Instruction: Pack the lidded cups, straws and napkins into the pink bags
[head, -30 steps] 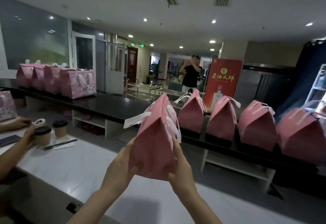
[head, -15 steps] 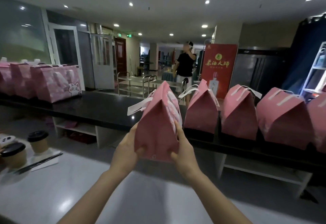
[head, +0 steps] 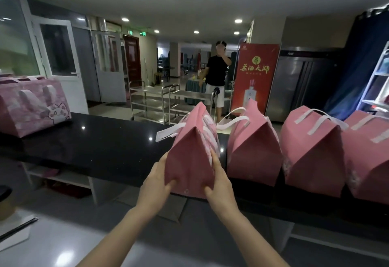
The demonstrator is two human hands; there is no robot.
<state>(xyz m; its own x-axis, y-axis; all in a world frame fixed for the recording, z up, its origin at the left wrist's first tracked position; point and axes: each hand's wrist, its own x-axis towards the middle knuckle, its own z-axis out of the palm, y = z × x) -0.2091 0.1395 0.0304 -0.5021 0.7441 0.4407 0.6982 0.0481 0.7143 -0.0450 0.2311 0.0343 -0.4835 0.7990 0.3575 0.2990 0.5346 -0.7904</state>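
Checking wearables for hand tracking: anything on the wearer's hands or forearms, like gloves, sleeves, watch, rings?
Nothing visible. The left hand and right hand are bare, no gloves. Both forearms are uncovered down to the bottom edge of the frame, so any sleeves end out of view. No watch, band or ring shows on the sides facing the camera.
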